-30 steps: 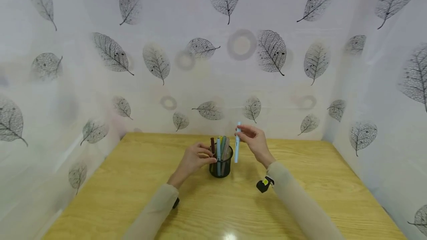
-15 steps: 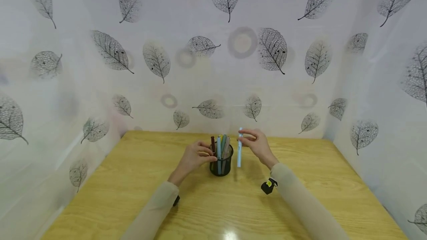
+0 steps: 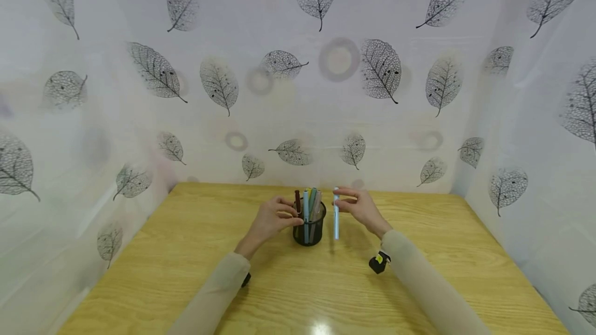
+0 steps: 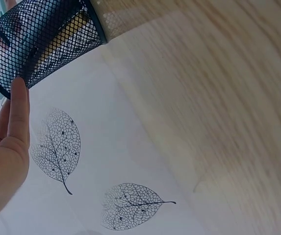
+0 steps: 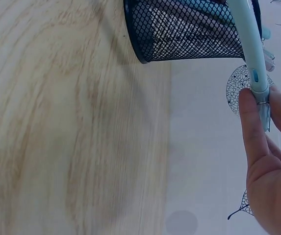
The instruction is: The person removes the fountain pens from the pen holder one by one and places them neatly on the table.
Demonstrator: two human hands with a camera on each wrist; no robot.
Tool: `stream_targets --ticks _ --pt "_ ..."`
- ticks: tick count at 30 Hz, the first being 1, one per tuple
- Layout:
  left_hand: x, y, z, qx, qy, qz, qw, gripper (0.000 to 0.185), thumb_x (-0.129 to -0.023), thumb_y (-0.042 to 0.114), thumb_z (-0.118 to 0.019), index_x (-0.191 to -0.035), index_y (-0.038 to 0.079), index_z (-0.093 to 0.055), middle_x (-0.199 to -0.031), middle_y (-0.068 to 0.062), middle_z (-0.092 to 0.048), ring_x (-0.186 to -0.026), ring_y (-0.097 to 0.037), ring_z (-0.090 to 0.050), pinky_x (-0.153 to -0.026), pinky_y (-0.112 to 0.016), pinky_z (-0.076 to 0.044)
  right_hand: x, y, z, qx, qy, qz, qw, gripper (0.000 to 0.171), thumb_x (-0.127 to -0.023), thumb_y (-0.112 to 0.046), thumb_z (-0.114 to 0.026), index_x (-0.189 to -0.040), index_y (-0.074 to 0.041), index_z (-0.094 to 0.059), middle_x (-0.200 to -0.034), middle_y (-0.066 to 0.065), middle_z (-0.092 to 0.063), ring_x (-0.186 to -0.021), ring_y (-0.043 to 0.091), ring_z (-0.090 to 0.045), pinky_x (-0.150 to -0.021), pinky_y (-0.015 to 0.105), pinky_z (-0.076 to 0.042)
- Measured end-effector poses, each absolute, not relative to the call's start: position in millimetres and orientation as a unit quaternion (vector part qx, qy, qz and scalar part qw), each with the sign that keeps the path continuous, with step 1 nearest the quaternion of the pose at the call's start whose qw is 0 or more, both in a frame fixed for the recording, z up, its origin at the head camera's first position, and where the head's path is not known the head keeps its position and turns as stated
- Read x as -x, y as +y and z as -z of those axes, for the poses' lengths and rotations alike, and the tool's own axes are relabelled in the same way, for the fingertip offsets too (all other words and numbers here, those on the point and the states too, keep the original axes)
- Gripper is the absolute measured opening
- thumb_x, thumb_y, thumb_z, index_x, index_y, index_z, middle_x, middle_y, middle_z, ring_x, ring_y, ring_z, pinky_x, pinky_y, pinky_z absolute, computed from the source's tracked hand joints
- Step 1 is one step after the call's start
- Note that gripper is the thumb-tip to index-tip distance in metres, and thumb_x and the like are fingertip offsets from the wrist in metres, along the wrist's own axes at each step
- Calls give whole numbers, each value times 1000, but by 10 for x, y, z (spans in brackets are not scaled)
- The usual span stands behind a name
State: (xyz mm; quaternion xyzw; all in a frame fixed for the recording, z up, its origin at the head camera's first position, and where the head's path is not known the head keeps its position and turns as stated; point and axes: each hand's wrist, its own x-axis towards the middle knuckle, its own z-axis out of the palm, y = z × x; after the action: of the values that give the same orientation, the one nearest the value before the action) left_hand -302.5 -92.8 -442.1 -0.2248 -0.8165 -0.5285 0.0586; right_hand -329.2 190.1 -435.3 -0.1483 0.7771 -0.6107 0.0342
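While head view hides it | right wrist: silver clip (image 5: 264,113) on light-blue pen (image 3: 336,217)

One mesh cup (image 3: 309,232), five pens (image 3: 336,215)
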Motion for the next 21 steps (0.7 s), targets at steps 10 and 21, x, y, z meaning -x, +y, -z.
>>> stream_targets --ticks 10,21 --pt "3015 -919 4413 225 -814 532 65 15 -76 17 -85 -82 6 -77 -107 -9 -62 -89 -23 -70 -76 -24 -58 3330 1936 4491 162 780 603 42 46 -94 -11 -66 -136 5 -54 -155 21 -34 -110 29 -67 -90 36 -55" --pt "2998 -915 4388 218 -820 527 59 13 -77 17 -84 -83 8 -77 -108 -7 -61 -90 -24 -70 -76 -24 -58 3345 2024 4644 177 795 578 51 42 -94 -5 -65 -132 9 -56 -152 29 -33 -115 44 -60 -86 34 -57"
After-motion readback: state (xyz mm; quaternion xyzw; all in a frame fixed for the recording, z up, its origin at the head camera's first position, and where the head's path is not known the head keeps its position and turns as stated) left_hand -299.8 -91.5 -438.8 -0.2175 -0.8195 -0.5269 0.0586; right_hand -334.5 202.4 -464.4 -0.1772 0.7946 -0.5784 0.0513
